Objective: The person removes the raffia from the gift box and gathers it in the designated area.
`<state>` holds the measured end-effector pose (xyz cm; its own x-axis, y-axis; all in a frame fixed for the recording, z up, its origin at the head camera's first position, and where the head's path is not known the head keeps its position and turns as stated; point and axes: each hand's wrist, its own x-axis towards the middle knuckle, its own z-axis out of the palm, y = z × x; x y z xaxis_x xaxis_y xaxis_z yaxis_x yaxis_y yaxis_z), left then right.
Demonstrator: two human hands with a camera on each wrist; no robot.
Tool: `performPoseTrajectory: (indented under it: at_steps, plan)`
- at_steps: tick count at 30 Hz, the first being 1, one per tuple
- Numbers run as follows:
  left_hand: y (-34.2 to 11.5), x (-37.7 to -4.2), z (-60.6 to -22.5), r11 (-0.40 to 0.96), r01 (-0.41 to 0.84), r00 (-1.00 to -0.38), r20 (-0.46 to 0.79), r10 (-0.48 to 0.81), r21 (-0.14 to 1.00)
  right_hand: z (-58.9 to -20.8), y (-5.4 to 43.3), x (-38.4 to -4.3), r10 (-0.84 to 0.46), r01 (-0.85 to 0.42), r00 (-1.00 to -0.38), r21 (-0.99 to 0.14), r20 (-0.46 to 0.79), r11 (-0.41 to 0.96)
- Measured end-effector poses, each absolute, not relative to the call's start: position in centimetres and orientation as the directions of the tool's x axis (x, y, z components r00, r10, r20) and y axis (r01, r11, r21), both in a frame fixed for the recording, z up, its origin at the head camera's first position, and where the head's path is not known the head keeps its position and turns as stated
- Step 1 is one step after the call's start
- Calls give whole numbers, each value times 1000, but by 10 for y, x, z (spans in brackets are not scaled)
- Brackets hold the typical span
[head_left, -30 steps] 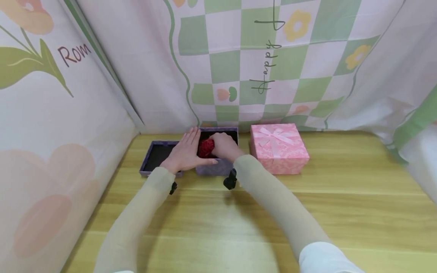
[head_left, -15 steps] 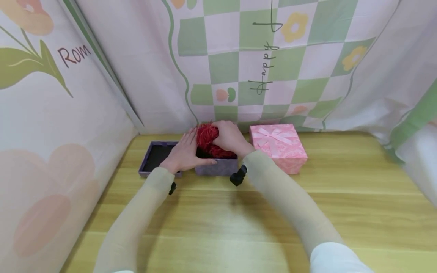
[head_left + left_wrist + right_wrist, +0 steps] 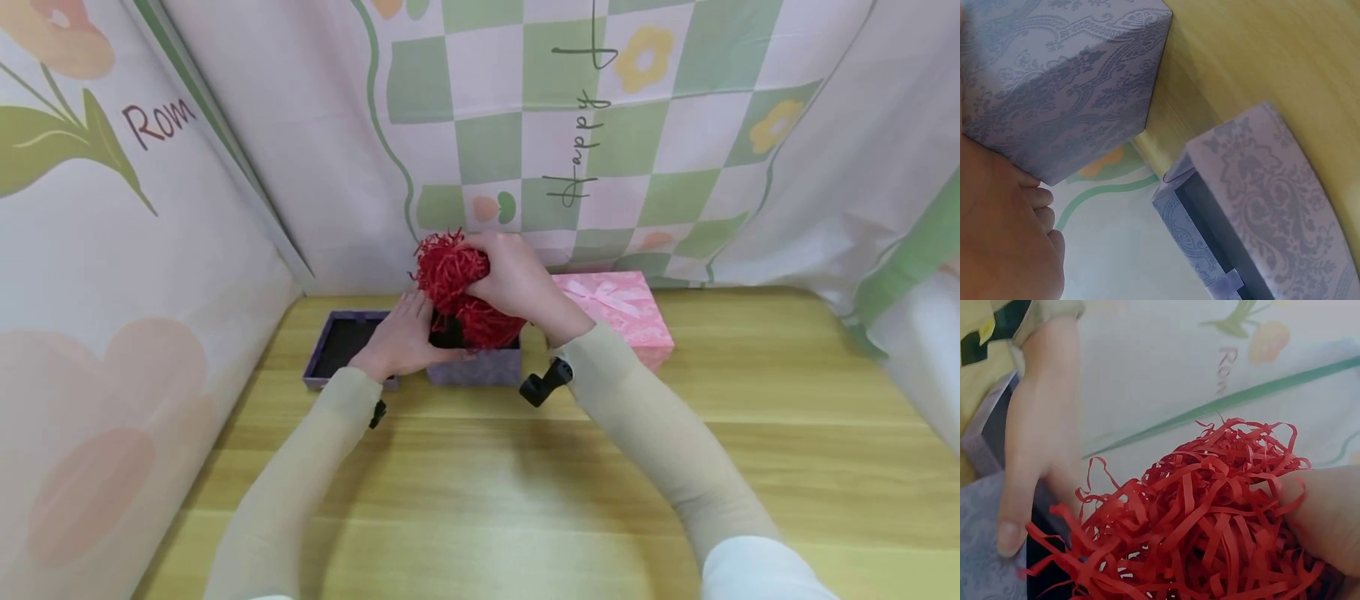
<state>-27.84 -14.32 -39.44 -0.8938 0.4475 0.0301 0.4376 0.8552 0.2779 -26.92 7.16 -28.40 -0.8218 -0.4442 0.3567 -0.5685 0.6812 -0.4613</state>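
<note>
My right hand (image 3: 513, 271) grips a bundle of red shredded paper (image 3: 452, 271) above an uncovered purple patterned box (image 3: 476, 368). Strands stick out loosely, and the lower part of the bundle hangs over the box's opening. In the right wrist view, the red shreds (image 3: 1210, 525) fill much of the picture and hide most of the fingers. My left hand (image 3: 397, 337) rests along the box's left side, its fingers straight and its thumb across the front wall. In the left wrist view, this hand (image 3: 1010, 231) lies against the patterned box (image 3: 1066, 69).
Left of the box, its purple lid (image 3: 347, 346) lies with its dark inside up. A pink gift box with a bow (image 3: 622, 308) stands to the right, partly behind my right arm. Printed curtains (image 3: 487, 125) hang behind and left of the wooden table (image 3: 450, 483).
My right hand has risen from inside the purple box, drawing the red shredded paper up and out with it. My left hand stays at the box's left side.
</note>
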Motion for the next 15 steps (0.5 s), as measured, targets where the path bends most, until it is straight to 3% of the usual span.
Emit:
performPoseTrajectory:
  at_steps: [9, 15]
  plan:
    - [-146, -281, -395, 735, 596, -802, 192, 566, 323, -276, 73, -240, -512, -676, -736, -454, 442, 580]
    - [-149, -273, -390, 792, 533, -841, 89, 533, 297, -282, 70, -221, -558, -718, -696, -466, 452, 517]
